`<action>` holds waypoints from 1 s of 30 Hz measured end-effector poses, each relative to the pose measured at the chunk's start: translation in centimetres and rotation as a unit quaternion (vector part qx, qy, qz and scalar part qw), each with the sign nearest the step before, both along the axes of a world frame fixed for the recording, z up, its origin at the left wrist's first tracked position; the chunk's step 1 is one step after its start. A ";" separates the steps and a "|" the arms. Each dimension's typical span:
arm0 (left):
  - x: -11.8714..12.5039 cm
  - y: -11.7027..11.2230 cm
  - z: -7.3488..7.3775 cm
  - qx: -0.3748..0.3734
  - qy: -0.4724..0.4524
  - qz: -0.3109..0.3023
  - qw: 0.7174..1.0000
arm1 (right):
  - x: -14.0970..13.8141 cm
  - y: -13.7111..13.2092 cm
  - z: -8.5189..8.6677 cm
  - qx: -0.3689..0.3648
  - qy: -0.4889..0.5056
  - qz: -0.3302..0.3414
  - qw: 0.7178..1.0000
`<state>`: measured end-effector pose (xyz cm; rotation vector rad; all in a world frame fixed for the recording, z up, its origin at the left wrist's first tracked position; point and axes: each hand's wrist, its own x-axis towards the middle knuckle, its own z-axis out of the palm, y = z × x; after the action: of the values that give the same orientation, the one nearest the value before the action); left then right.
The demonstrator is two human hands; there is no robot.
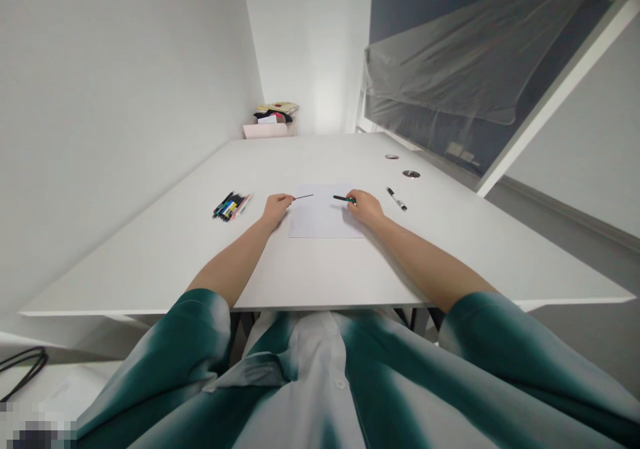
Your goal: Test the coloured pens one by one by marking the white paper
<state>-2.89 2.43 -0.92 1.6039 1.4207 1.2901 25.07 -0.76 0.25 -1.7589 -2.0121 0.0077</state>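
Note:
My left hand [278, 209] is closed in a pinch on the end of a thin dark rod [304, 196] that looks like a pen refill. The rod points right, over a white sheet of paper [320, 226]. Closed around a black and green pen [342, 198], my right hand [366, 206] is above the paper's right side. The pen's dark end points left, towards the rod, with a gap between them. Fingers hide the pen's other end. A white and black pen [397, 199] lies on the table to the right of my right hand.
Several pens and markers [231, 206] lie in a bunch on the white table [200, 269], left of my left hand. A pink box [265, 130] with piled items stands at the far end. Round inserts [411, 174] sit near the right edge, beside a plastic-covered dark panel [450, 69].

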 end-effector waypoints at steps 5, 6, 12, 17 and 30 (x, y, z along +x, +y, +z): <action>0.2 -0.3 0.1 -0.003 0.037 -0.032 0.999 | 0.0 0.6 -0.7 0.006 -0.007 0.030 0.999; 0.5 -0.5 0.1 -0.004 0.057 -0.060 0.997 | -0.3 0.6 -0.7 0.005 -0.011 0.049 0.999; 1.8 -1.4 0.2 0.015 0.169 -0.164 0.972 | -2.1 0.2 -0.5 -0.026 -0.052 0.099 0.993; 1.9 -1.6 0.3 0.034 0.221 -0.165 0.961 | -2.2 0.1 -0.4 -0.026 -0.068 0.107 0.992; 3.2 -2.5 0.9 0.079 0.246 -0.148 0.955 | -3.7 -1.0 0.0 0.037 -0.046 0.210 0.976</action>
<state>0.30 -0.03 -0.03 2.2641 1.3008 0.8803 21.36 -1.74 0.28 -1.2813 -2.3835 -0.0143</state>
